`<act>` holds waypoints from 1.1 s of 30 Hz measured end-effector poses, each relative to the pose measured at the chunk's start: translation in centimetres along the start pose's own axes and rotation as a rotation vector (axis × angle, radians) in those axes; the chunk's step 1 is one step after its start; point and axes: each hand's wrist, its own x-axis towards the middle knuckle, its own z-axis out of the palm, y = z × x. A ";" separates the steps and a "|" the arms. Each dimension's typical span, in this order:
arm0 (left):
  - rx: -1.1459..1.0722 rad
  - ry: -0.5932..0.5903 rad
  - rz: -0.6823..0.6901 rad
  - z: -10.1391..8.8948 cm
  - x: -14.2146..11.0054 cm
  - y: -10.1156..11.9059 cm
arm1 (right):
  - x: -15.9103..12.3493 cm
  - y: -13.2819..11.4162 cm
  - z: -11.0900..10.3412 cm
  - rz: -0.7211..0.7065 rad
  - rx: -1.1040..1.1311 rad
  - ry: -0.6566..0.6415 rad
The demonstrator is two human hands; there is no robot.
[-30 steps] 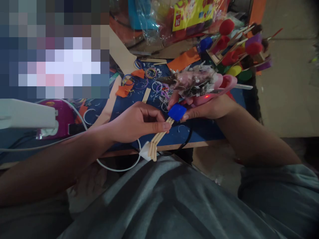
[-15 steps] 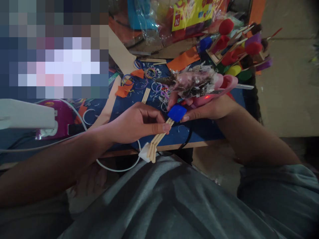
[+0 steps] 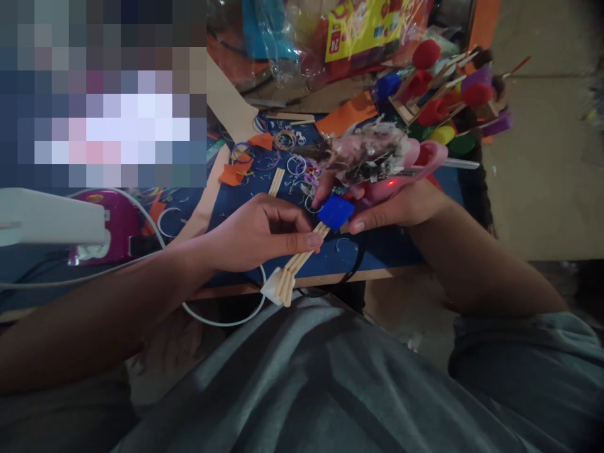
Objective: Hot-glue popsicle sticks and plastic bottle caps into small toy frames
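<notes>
My left hand (image 3: 283, 229) is closed, thumb and fingers pinching several thin wooden sticks (image 3: 302, 258) glued side by side. A square blue piece (image 3: 336, 211) sits at their upper end, and a white piece (image 3: 272, 286) is at the bent lower end. In my right hand (image 3: 401, 204) is a pink hot glue gun (image 3: 377, 154), its nozzle pointing left and its barrel crusted with glue and scraps. A small red light glows on its side. The right thumb lies just right of the blue piece, with a small gap; a fingertip rests near its upper left edge.
Colourful stick-and-foam pieces (image 3: 443, 94) are heaped at the back right, beside a plastic bag (image 3: 363, 31). Orange scraps (image 3: 236, 170), rubber bands (image 3: 285, 138) and more sticks (image 3: 277, 182) lie on the blue table (image 3: 391, 248). A white plug (image 3: 56, 217) and cable (image 3: 221, 324) are at left.
My right thumb has drawn slightly away from the blue piece. The sticks' lower end has shifted a little to the left. My left hand keeps the same pinch.
</notes>
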 end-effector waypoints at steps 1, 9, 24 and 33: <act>-0.003 0.003 -0.001 0.0 0.0 0.0 | 0.0 0.1 0.0 -0.006 0.000 -0.001; -0.035 0.059 -0.024 0.2 -0.1 0.5 | -0.1 0.5 0.5 -0.039 0.070 0.108; -0.021 0.109 -0.023 0.4 0.0 0.3 | 0.4 0.2 1.4 -0.008 0.162 0.162; 0.008 0.104 -0.043 0.4 0.0 0.6 | 0.6 -0.2 1.6 0.003 0.179 0.132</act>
